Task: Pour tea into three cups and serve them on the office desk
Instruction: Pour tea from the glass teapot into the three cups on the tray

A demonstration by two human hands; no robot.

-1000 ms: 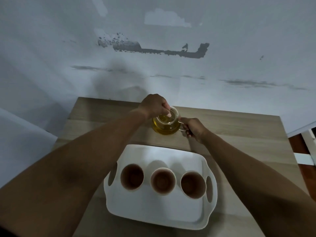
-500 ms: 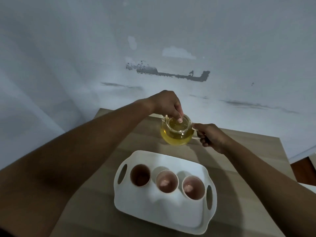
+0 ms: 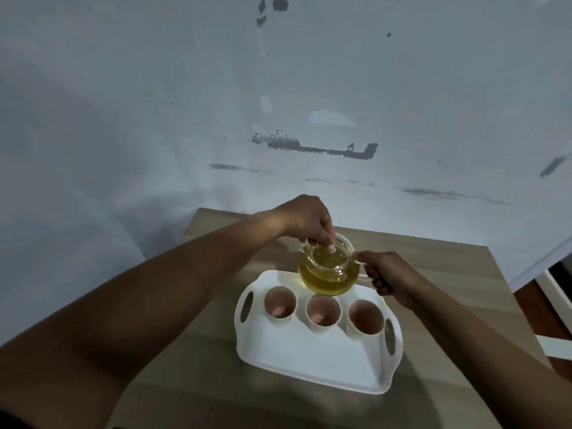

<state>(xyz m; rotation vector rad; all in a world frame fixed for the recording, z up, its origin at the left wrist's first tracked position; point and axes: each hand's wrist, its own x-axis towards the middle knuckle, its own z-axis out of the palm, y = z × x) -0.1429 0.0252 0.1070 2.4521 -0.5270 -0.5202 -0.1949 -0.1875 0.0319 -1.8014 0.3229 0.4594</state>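
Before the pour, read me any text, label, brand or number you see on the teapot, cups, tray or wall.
None: no readable text anywhere in this view.
Glass teapot: no label or marking visible.
Three cups: plain, no print.
White tray: plain, no brand visible.
Wall: the dark patches are peeled paint or stains, not lettering.
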